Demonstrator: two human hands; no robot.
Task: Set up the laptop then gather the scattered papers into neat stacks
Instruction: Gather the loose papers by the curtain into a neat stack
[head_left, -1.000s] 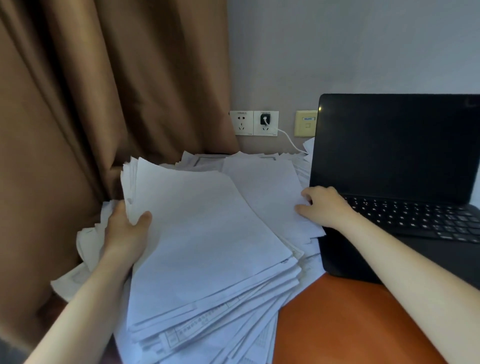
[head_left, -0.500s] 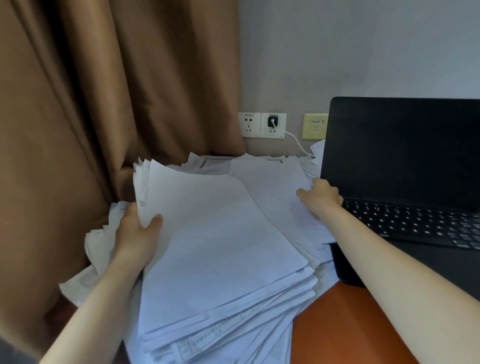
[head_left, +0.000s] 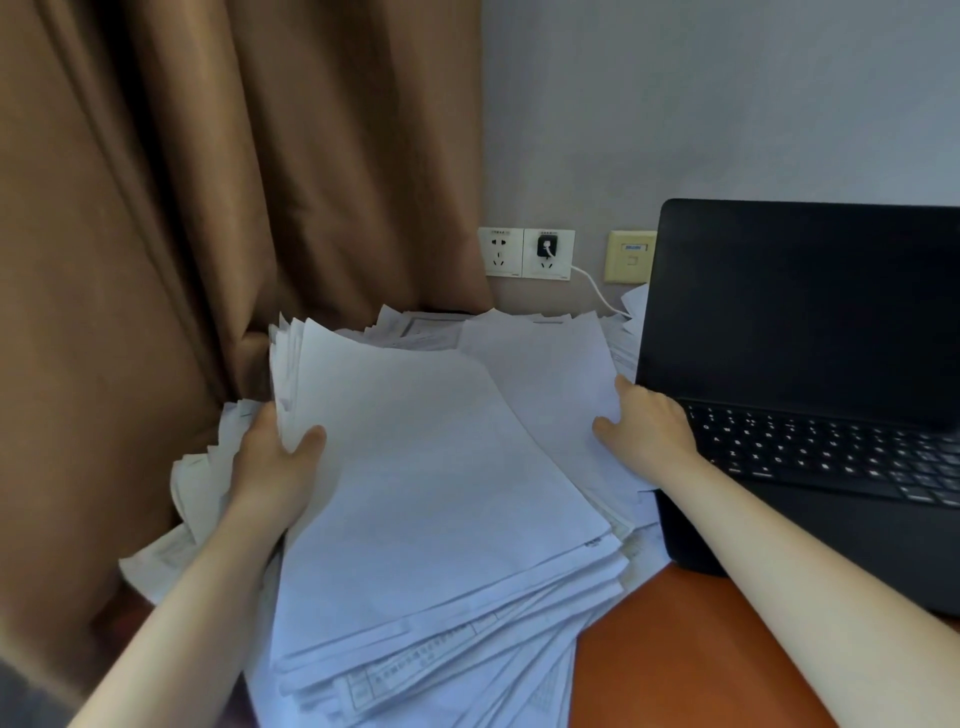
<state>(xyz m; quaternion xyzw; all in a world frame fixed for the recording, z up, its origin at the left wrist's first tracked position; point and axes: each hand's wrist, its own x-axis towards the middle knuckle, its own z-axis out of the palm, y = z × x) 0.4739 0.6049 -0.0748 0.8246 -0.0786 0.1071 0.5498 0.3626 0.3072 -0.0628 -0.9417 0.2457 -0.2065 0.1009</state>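
Observation:
A thick, fanned stack of white papers (head_left: 436, 499) lies on the orange-brown table (head_left: 675, 654). My left hand (head_left: 275, 467) grips the stack's left edge, thumb on top and fingers underneath. My right hand (head_left: 647, 431) rests with spread fingers on a loose sheet (head_left: 556, 384) at the stack's right side, beside the laptop. The black laptop (head_left: 810, 364) stands open on the right with a dark screen. More loose sheets (head_left: 192, 493) spill out behind and left of the stack.
A brown curtain (head_left: 208, 208) hangs close on the left. On the wall behind are two sockets (head_left: 524, 253), one with a black plug and white cable, and a yellow data port (head_left: 630, 256).
My right hand has shifted along the loose sheet's right edge toward the laptop's hinge, fingers now spread. My left hand keeps its hold on the stack. The camera has turned a little left.

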